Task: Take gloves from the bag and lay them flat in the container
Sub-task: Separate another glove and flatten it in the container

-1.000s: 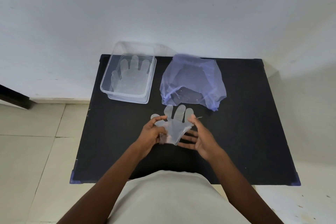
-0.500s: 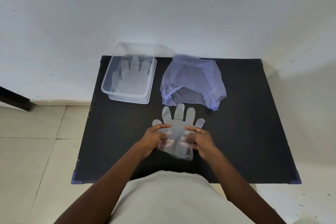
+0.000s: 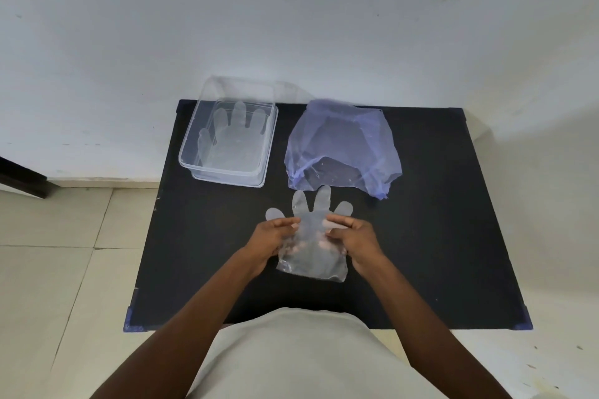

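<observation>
A clear plastic glove (image 3: 312,256) is spread out over the middle of the black table (image 3: 437,236), fingers pointing away from me. My left hand (image 3: 270,240) pinches its left edge and my right hand (image 3: 358,238) pinches its right edge, thumbs on top. The translucent blue bag (image 3: 342,147) lies crumpled just beyond the glove, its mouth facing me. A clear rectangular container (image 3: 227,172) stands at the table's far left, and another clear glove (image 3: 231,139) lies flat inside it.
The table backs onto a white wall (image 3: 291,26). Beige floor tiles (image 3: 64,253) show to the left and right of the table. A dark piece of furniture (image 3: 19,176) juts in at the left edge.
The glove went from bunched between my hands to spread open and flat. Both hands shifted slightly nearer to me and now grip its two sides.
</observation>
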